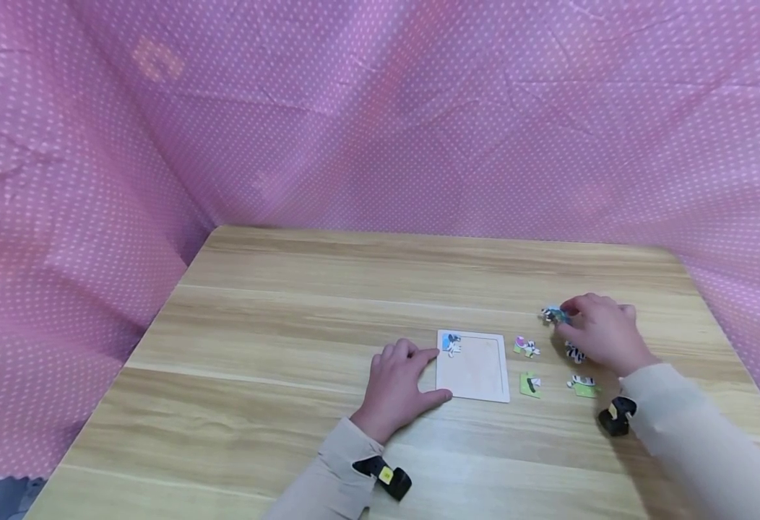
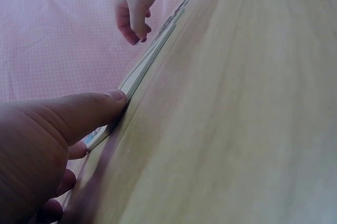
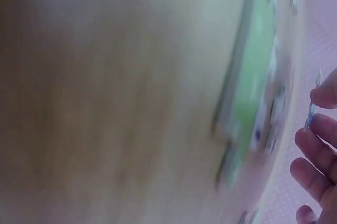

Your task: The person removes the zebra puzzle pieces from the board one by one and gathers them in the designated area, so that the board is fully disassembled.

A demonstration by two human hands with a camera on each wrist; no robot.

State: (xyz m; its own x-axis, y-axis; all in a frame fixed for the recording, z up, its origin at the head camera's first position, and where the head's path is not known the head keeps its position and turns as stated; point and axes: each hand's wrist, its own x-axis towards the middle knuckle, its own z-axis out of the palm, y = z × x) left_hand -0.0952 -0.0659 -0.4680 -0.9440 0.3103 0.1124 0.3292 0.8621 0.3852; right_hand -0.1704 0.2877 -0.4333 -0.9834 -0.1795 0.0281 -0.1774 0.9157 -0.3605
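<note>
- Beyond the right side of the tray (image 1: 474, 372), your right hand (image 1: 601, 334) pinches one puzzle piece (image 1: 554, 315) between thumb and finger.
- Your left hand (image 1: 396, 383) has relaxed fingers; thumb and forefinger touch the tray's edges.
- The piece is probably light, thin and stiff; its narrow knobs could bend, so better hold it gently by opposite edges.

Toward the right edge of the tabletop (image 1: 276, 328), the right hand (image 1: 601, 331) hides part of the pinched piece (image 1: 553, 315) and of the striped piece (image 1: 573, 352), whose prints are too small to make out fully. The left hand (image 1: 394, 386) covers the near-left corner of the white board (image 1: 474, 370) with its thumb, and the tabletop's near edge is cut off. In the right wrist view a green piece (image 3: 254, 71) blurs.
</note>
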